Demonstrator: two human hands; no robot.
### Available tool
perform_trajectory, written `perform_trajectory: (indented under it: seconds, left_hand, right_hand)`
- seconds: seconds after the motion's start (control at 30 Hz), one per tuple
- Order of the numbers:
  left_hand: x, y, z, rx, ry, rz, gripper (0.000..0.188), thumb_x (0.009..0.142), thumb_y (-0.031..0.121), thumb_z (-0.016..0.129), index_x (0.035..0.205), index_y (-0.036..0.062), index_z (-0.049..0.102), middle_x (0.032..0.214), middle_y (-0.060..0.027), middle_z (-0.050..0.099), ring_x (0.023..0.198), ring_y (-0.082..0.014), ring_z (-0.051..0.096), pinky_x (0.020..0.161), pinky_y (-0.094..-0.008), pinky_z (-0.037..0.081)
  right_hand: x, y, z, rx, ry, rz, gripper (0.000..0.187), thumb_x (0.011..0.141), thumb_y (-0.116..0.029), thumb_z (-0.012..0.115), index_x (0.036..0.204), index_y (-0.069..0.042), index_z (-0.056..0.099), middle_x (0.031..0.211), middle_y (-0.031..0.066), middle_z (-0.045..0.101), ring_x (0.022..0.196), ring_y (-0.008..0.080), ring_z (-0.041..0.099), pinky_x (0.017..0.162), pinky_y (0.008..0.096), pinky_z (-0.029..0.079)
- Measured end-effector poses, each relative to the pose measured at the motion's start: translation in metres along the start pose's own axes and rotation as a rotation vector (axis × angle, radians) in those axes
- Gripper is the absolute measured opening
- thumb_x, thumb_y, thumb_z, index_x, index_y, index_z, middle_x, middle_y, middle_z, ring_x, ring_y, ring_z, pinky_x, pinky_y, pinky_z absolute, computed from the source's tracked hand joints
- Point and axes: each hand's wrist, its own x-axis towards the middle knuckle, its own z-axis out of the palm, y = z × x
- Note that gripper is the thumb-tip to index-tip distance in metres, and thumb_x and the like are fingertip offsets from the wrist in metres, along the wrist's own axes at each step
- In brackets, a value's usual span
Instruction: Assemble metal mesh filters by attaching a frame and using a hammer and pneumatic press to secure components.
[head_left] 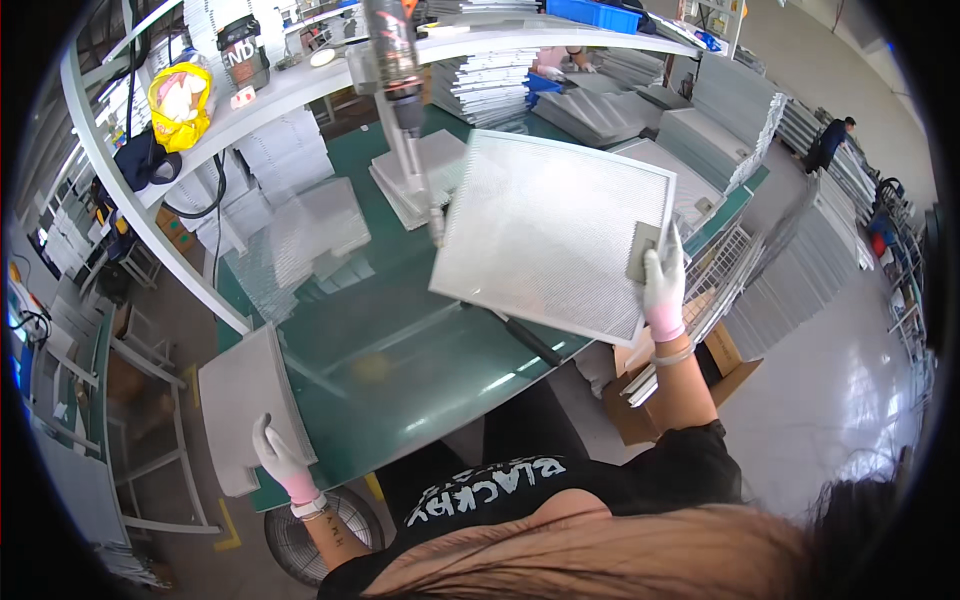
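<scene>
My right hand (664,290), in a white glove with a pink cuff, grips the right edge of a framed metal mesh panel (550,225) by a small grey plate. The panel is tilted above the green table, its left corner near the tip of a hanging power tool (403,90). My left hand (278,450), gloved the same way, is at the near left table corner over a stack of grey mesh panels (250,395). Its fingers are extended and hold nothing that I can see. A black-handled tool (530,340) lies partly under the raised panel.
Panel stacks stand on the green table (400,390), at its back and right. A white shelf (300,95) crosses above, bearing a yellow bag (181,105) and a blue bin (595,14). An open cardboard box (735,375) is at right. A floor fan (325,540) sits below left.
</scene>
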Motion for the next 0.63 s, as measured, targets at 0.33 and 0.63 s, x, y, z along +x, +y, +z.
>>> perform_trajectory:
  seconds: [0.33, 0.63]
  left_hand:
    - [-0.001, 0.083, 0.093, -0.713, -0.600, -0.197, 0.049, 0.098, 0.024, 0.052, 0.133, -0.0090, 0.042, 0.130, -0.0156, 0.053, 0.115, -0.0199, 0.053, 0.099, -0.0304, 0.040]
    - [-0.058, 0.063, 0.091, -0.682, -0.186, -0.170, 0.042, 0.090, 0.004, 0.052, 0.131, -0.0053, 0.046, 0.125, -0.0119, 0.055, 0.114, -0.0197, 0.053, 0.101, -0.0304, 0.038]
  right_hand:
    - [-0.082, -0.032, 0.093, 0.130, -0.446, 0.119, 0.061, 0.089, 0.002, 0.051, 0.146, 0.004, 0.028, 0.122, 0.0120, 0.057, 0.104, 0.0125, 0.058, 0.092, 0.0268, 0.045]
    - [-0.087, -0.024, 0.106, -0.406, -0.335, -0.139, 0.051, 0.082, -0.012, 0.066, 0.130, -0.002, 0.053, 0.102, 0.0230, 0.067, 0.089, 0.0301, 0.070, 0.079, 0.0341, 0.053]
